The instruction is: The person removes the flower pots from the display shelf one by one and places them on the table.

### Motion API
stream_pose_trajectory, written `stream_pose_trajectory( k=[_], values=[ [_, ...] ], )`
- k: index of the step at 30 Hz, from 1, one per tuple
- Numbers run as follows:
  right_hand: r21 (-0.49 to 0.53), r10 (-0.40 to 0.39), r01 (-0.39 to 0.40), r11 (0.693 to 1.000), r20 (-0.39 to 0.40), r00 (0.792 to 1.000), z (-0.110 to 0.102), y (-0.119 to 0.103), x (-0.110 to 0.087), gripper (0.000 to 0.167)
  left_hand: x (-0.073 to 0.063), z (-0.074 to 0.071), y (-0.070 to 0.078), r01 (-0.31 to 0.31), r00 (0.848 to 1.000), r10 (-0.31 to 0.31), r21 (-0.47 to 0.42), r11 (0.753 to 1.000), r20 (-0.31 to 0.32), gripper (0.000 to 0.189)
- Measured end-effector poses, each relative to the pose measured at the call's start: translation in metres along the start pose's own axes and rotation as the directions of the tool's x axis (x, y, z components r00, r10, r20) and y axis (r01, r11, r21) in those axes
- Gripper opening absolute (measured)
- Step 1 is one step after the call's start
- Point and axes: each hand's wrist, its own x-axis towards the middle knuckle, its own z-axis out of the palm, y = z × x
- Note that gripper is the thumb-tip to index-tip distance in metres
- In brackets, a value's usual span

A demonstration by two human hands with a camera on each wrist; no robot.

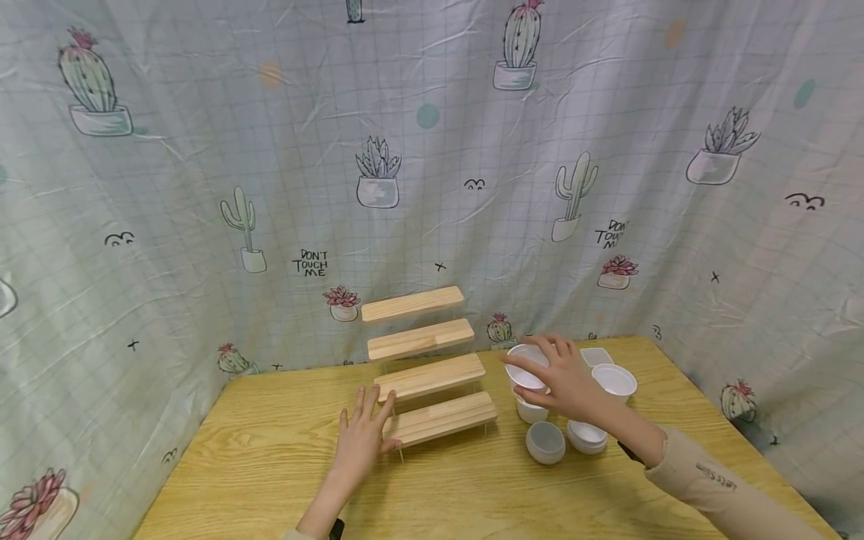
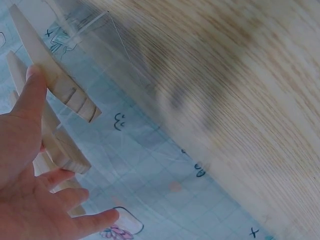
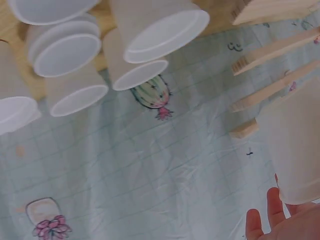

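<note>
A four-tier wooden display rack (image 1: 428,379) with clear side supports stands at the back middle of the table. My left hand (image 1: 361,439) rests at its left end with the fingers spread. In the left wrist view, the left thumb (image 2: 32,92) touches the end of one wooden board (image 2: 60,82), with the fingers by the board behind. My right hand (image 1: 570,379) holds a white plant pot (image 3: 295,145), with fingers and thumb on its side. In the head view this pot is partly behind the hand, above a smaller white pot (image 1: 532,411).
Right of the rack, a small round pot (image 1: 545,442) and stacked white pots (image 1: 587,436) stand in front of a larger round pot (image 1: 614,380) and a squarish one (image 1: 596,357). A cactus-print curtain (image 1: 432,187) hangs behind and beside the wooden table (image 1: 270,465).
</note>
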Motion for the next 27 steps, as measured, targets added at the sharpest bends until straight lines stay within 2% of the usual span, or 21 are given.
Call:
stream_pose_trajectory(
  k=[15,21,27],
  values=[
    [-0.01,0.118,-0.118,0.993,0.004,0.993,-0.017,0.018,-0.048,0.048,0.0,0.001,-0.003,0.003,1.0,-0.003,0.005,1.0,0.0,0.081],
    [-0.004,0.127,-0.127,0.992,-0.018,0.992,-0.02,0.031,-0.065,0.049,0.0,0.002,-0.003,0.001,1.0,-0.001,0.004,1.0,-0.002,0.082],
    [-0.008,0.158,-0.158,0.987,0.01,0.987,-0.023,0.043,-0.087,0.05,0.001,0.001,-0.003,-0.005,1.0,0.005,0.003,1.0,-0.005,0.081]
  ],
)
